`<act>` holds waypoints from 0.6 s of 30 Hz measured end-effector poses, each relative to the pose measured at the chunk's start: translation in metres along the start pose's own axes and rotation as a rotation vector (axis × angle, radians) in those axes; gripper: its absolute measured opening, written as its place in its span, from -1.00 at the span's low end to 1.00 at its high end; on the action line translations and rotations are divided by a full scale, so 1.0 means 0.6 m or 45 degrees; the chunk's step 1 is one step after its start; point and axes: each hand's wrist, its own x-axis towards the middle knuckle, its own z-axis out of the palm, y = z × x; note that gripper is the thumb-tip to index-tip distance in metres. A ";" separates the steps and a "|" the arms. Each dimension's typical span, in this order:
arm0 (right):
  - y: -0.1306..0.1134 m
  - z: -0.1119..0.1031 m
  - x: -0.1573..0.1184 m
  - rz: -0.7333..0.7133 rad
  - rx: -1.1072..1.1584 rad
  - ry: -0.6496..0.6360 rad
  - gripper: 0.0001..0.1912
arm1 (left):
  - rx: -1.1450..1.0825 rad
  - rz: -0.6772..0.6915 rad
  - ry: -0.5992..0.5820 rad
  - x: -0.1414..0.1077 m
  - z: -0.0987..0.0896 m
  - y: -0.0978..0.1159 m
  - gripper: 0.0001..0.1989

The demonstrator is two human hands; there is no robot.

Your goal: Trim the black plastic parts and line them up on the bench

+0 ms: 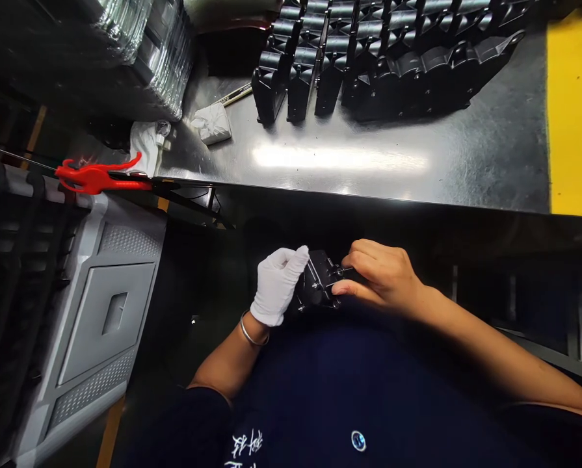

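Note:
A small black plastic part [318,281] with shiny pins or screws is held in front of my dark blue shirt, below the bench edge. My left hand [277,283], in a white glove, is closed on its left side. My bare right hand [381,276] is at the part's right side, thumb and fingers bent around its edge and pins. Whether the right fingers also pinch something small cannot be made out. The lower side of the part fades into the dark shirt.
Rows of black moulded parts [408,81] stand on the metal bench [300,175]. A white wrapped block [213,123] and a red air gun [100,177] lie toward the left. A grey crate [108,318] stands at left, near film-wrapped stacks [166,58]. Yellow tape [569,117] crosses the bench at right.

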 end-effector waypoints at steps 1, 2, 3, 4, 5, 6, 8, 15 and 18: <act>0.000 0.001 0.000 0.001 -0.006 0.009 -0.46 | -0.005 -0.004 0.004 0.000 0.001 0.002 -0.49; -0.001 0.002 0.001 -0.006 -0.015 0.020 -0.47 | -0.009 -0.008 0.010 0.000 0.001 0.003 -0.49; -0.002 0.002 0.001 -0.015 -0.023 0.033 -0.47 | -0.014 -0.012 0.015 0.000 0.001 0.004 -0.50; -0.002 0.002 0.002 -0.019 -0.020 0.045 -0.47 | -0.020 -0.014 0.017 0.000 0.002 0.004 -0.50; -0.002 0.002 0.002 -0.016 0.003 0.045 -0.47 | -0.025 -0.016 0.017 0.000 0.002 0.004 -0.51; -0.002 0.000 0.002 -0.003 0.050 0.018 -0.47 | -0.027 -0.018 0.012 0.000 0.002 0.004 -0.52; -0.001 -0.005 0.003 0.024 0.230 -0.141 -0.48 | -0.030 -0.020 0.000 0.000 0.002 0.002 -0.53; 0.007 -0.021 0.002 0.079 0.586 -0.160 -0.56 | -0.121 -0.114 -0.027 0.009 0.006 0.005 -0.50; 0.006 -0.010 -0.001 0.134 0.264 0.080 -0.70 | -0.142 -0.200 -0.109 0.013 0.006 0.001 -0.50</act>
